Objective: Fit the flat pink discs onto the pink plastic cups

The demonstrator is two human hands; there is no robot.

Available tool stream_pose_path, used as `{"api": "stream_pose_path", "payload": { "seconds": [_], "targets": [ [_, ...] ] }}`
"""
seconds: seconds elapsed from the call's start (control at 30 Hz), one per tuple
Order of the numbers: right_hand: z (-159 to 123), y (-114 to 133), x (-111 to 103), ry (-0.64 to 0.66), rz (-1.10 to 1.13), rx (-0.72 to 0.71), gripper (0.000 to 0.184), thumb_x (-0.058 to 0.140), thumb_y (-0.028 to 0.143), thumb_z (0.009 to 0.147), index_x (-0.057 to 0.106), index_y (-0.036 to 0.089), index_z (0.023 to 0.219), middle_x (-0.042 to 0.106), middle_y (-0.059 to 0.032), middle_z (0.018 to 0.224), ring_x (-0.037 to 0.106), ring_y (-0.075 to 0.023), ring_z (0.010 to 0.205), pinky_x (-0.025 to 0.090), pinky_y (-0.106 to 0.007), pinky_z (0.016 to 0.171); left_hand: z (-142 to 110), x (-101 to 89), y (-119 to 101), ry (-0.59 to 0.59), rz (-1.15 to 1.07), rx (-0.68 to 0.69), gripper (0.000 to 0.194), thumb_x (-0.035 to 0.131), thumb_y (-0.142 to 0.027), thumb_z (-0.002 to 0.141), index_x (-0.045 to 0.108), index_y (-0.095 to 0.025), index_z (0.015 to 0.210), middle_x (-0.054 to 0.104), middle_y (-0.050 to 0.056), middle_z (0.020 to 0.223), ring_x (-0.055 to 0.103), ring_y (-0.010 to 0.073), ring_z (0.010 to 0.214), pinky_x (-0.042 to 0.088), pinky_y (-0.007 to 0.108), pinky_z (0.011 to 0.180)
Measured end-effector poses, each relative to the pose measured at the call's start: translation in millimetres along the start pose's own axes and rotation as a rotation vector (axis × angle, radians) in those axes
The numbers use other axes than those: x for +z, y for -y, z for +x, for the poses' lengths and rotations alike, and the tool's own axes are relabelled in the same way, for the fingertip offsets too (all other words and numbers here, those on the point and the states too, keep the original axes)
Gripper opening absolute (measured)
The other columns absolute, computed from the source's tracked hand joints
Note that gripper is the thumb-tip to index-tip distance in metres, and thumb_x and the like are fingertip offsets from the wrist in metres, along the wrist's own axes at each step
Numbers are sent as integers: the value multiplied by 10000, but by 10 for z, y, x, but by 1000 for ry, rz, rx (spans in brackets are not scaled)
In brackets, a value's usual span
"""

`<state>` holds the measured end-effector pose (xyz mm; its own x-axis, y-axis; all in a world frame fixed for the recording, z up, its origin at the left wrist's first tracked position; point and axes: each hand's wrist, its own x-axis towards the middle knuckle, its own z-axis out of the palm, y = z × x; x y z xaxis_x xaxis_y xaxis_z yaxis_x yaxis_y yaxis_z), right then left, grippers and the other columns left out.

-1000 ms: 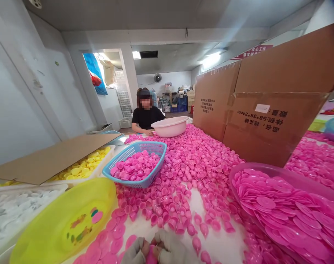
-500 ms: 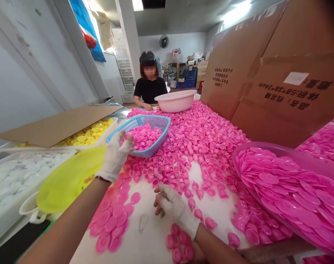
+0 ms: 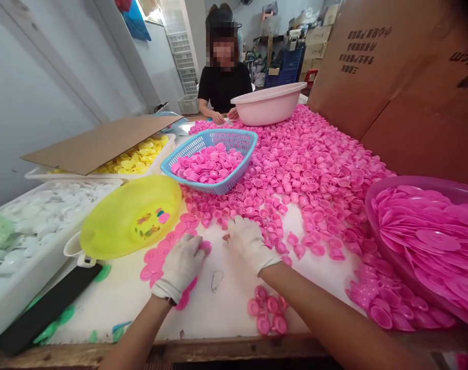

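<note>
The left hand (image 3: 182, 267), in a pale glove, is over the right side of a patch of pink discs (image 3: 154, 257). One pink disc (image 3: 206, 247) lies right at its fingertips, just ahead of them; the fingers are bent towards it, but whether they grip it I cannot tell. More discs spread to the left of these fingers and show below the palm.

The right hand (image 3: 247, 242), also gloved, is at the near edge of the heaped pink cups (image 3: 295, 180). Its fingers curl down towards the worktop (image 3: 218, 318), and whether anything is in them cannot be told. The heap stretches beyond and to the right of them, while a small cluster of cups (image 3: 272, 304) sits nearer than these fingers, beside the right forearm.

A thin loop (image 3: 217, 281) lies between the hands, nearer than both sets of fingertips. Beyond the fingers stands a blue basket (image 3: 171, 172) of pink pieces; a yellow basin (image 3: 110, 221) is left of the left fingers, and a purple-pink basin (image 3: 378, 187) full of discs well to the right of the right ones.
</note>
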<state>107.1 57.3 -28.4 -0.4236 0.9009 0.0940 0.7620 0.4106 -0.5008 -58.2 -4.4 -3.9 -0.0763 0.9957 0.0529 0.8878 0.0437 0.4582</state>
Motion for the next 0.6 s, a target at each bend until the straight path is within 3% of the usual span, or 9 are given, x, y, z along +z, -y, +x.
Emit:
{"api": "stream_pose_path", "payload": {
  "seconds": [0.1,0.27,0.37,0.47,0.6],
  "targets": [
    [80,24,5,15,-161,-34,162,549,34,741,583,172,819,577,-141,839,534,-263,816,406,-387,679,7,42,-59,11,-28,7,65,565,-180,705,559,-185,640,548,26,745,499,170,671,377,299,651],
    [-303,11,-117,38,67,-233,166,479,57,788,547,192,857,576,-58,860,516,-180,794,397,-310,694,98,90,-73,0,-194,-37,131,512,-271,795,515,-189,693,551,-1,665,513,154,636,395,276,615],
    [-548,-74,-112,121,274,-215,125,495,71,795,524,188,827,556,-5,783,501,-142,731,385,-262,646,160,118,-118,60,-589,-138,199,523,-374,816,528,-175,823,569,-14,692,518,118,578,420,242,563],
    [-639,-198,-60,83,271,-198,138,531,42,756,546,176,788,564,-28,867,498,-161,834,388,-284,727,154,161,-178,143,-1048,-253,289,629,-387,756,541,-156,905,565,-14,746,506,83,560,423,212,544],
    [-605,-274,-84,49,384,-121,183,524,58,773,592,185,885,584,-34,923,519,-164,884,404,-299,774,42,187,-209,255,-1186,-298,242,655,-356,754,541,-156,826,546,-22,729,526,78,575,442,208,559]
  ]
}}
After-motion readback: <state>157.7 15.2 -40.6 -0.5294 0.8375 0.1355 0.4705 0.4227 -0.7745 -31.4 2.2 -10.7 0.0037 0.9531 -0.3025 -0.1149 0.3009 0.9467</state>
